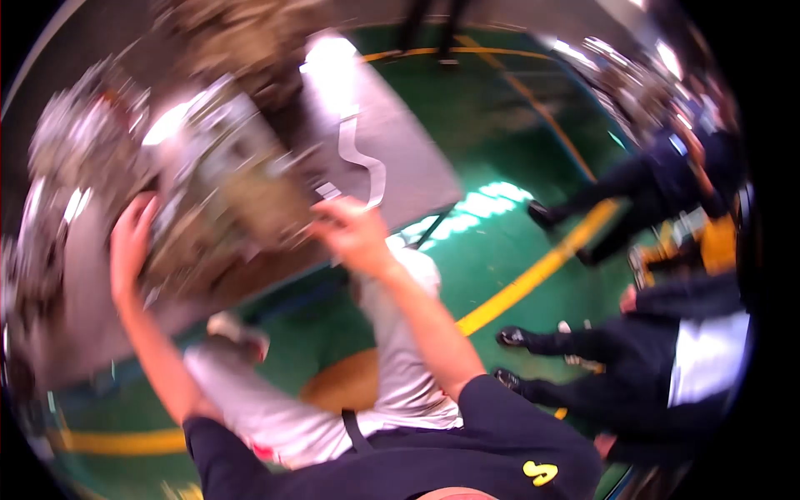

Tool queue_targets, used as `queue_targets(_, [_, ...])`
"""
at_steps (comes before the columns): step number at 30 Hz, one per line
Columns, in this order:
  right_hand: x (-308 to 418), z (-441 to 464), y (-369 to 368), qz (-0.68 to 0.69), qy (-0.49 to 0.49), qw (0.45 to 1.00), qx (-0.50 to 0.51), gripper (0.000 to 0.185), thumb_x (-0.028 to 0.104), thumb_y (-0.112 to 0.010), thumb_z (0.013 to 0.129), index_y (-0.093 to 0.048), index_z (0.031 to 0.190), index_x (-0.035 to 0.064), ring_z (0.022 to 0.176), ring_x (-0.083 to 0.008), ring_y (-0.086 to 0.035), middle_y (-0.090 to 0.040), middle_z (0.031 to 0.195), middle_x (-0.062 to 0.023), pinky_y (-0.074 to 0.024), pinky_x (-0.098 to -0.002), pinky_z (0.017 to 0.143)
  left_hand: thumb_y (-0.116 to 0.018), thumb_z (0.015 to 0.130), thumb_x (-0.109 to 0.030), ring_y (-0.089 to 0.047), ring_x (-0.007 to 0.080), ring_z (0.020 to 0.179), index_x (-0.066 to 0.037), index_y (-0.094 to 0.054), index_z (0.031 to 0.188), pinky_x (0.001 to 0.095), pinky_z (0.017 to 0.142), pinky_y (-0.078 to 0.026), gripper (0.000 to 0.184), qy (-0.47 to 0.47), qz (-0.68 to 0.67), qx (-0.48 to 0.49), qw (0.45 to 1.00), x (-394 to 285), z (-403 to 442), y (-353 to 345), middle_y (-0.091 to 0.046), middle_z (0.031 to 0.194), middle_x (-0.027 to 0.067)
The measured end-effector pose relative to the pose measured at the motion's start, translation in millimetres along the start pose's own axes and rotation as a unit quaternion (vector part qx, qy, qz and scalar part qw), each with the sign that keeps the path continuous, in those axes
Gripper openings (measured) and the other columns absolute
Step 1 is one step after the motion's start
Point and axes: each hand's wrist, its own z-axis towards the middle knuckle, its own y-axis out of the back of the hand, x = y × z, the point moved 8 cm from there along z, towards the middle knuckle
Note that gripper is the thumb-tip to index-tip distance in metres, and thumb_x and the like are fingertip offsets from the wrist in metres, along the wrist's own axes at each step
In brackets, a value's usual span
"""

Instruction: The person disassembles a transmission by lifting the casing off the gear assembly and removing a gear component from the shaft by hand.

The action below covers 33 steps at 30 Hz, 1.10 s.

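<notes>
A blurred heap (237, 175) of grey-brown pieces, some with a shiny wrap-like sheen, lies on the table in front of me; what they are is too smeared to tell. At its left edge is my left hand (133, 242), fingers stretched out and pointing away from me. On the opposite side, my right hand (354, 233) has bent fingers close to the heap's right corner. Motion blur hides whether those fingertips grip anything. A curled white strip (367, 158) lies on the table just beyond my right hand.
The pale table (417, 171) ends right of my right hand. More shiny blurred piles (87, 125) are at the left, with a brown one (250, 37) at the back. I sit on a round brown stool (342, 383). People in dark clothes (633, 350) are at the right.
</notes>
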Motion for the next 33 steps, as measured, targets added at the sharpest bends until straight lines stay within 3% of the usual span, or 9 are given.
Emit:
queue_targets(2, [-12, 0, -4, 0.022, -0.065, 0.998, 0.014, 0.034, 0.02, -0.076, 0.081, -0.067, 0.107, -0.0006, 0.078, -0.0263, -0.067, -0.068, 0.092, -0.0165, -0.0515, -0.0353, 0.069, -0.054, 0.098, -0.029, -0.06, 0.0182, 0.088, 0.001, -0.063, 0.11, 0.0316, 0.083, -0.047, 0.034, -0.027, 0.059, 0.007, 0.998, 10, 3, 3, -0.067, 0.096, 0.0116])
queue_targets(4, [-24, -4, -5, 0.053, -0.103, 0.993, 0.017, 0.035, 0.014, -0.077, 0.081, -0.065, 0.109, -0.0042, 0.07, -0.0156, -0.063, -0.069, 0.09, -0.0124, -0.0498, -0.0292, 0.064, -0.057, 0.096, -0.026, -0.059, 0.0138, 0.081, 0.001, -0.063, 0.108, 0.0297, 0.076, -0.048, 0.029, 0.01, 0.029, 0.037, 0.999, 19, 1, 2, -0.067, 0.089, 0.0089])
queue_targets(5, [-30, -4, -8, 0.088, -0.111, 0.99, 0.028, 0.032, 0.012, -0.075, 0.083, -0.065, 0.108, -0.0044, 0.073, -0.0134, -0.062, -0.069, 0.091, -0.0104, -0.0495, -0.028, 0.065, -0.059, 0.096, -0.024, -0.059, 0.0136, 0.081, 0.0, -0.064, 0.107, 0.029, 0.075, -0.048, 0.028, -0.045, 0.031, 0.039, 0.998, 15, 0, 3, -0.067, 0.089, 0.0084])
queue_targets(8, [-12, -1, -7, 0.116, -0.103, 0.987, 0.032, 0.021, 0.007, -0.07, 0.086, -0.065, 0.105, -0.002, 0.074, -0.0101, -0.061, -0.069, 0.088, -0.0066, -0.0488, -0.0263, 0.067, -0.058, 0.096, -0.025, -0.058, 0.0126, 0.089, 0.001, -0.064, 0.11, 0.0283, 0.083, -0.047, 0.03, -0.004, 0.032, 0.076, 0.997, 12, -5, 3, -0.067, 0.096, 0.0054])
queue_targets(12, [-8, -1, -7, 0.113, -0.098, 0.988, 0.043, 0.019, 0.006, -0.069, 0.087, -0.066, 0.105, -0.0008, 0.072, -0.0092, -0.059, -0.07, 0.087, -0.0057, -0.048, -0.0256, 0.066, -0.06, 0.094, -0.022, -0.06, 0.0153, 0.091, 0.0, -0.064, 0.109, 0.0296, 0.084, -0.047, 0.027, -0.005, 0.011, 0.067, 0.998, 6, -13, 10, -0.067, 0.098, 0.0065])
queue_targets(14, [-8, -1, -6, 0.098, -0.097, 0.989, 0.044, 0.018, 0.007, -0.068, 0.088, -0.066, 0.105, -0.0006, 0.07, -0.0087, -0.057, -0.07, 0.087, -0.0054, -0.0471, -0.0251, 0.064, -0.063, 0.09, -0.02, -0.063, 0.0255, 0.091, 0.0, -0.066, 0.104, 0.0352, 0.084, -0.048, 0.024, -0.096, 0.102, -0.058, 0.988, -23, -25, 26, -0.067, 0.097, 0.012])
queue_targets(15, [-8, -1, -7, 0.1, -0.097, 0.989, 0.041, 0.018, 0.008, -0.068, 0.088, -0.066, 0.104, -0.0003, 0.069, -0.0087, -0.057, -0.07, 0.086, -0.0052, -0.0466, -0.0251, 0.063, -0.066, 0.088, -0.018, -0.06, 0.0286, 0.097, -0.004, -0.067, 0.1, 0.0362, 0.086, -0.047, 0.019, -0.136, 0.147, -0.097, 0.975, -40, -35, 28, -0.065, 0.098, 0.0097])
queue_targets(22, [-5, -1, -5, 0.085, -0.116, 0.989, 0.044, 0.018, 0.01, -0.068, 0.089, -0.066, 0.103, -0.0002, 0.069, -0.009, -0.057, -0.069, 0.085, -0.0049, -0.0469, -0.0249, 0.063, -0.074, 0.079, -0.025, -0.054, 0.0258, 0.093, -0.008, -0.066, 0.096, 0.0381, 0.085, -0.043, 0.025, -0.277, 0.264, -0.009, 0.924, -81, -72, -33, -0.058, 0.092, 0.0048])
queue_targets(33, [-1, 0, -4, 0.081, -0.077, 0.993, 0.037, 0.019, 0.008, -0.068, 0.088, -0.065, 0.104, -0.0012, 0.071, -0.0107, -0.06, -0.07, 0.087, -0.0076, -0.0485, -0.0261, 0.066, -0.069, 0.082, -0.024, -0.053, 0.022, 0.094, -0.009, -0.061, 0.092, 0.036, 0.086, -0.041, 0.019, -0.313, 0.365, -0.012, 0.877, -86, -74, -52, -0.054, 0.092, 0.0041])
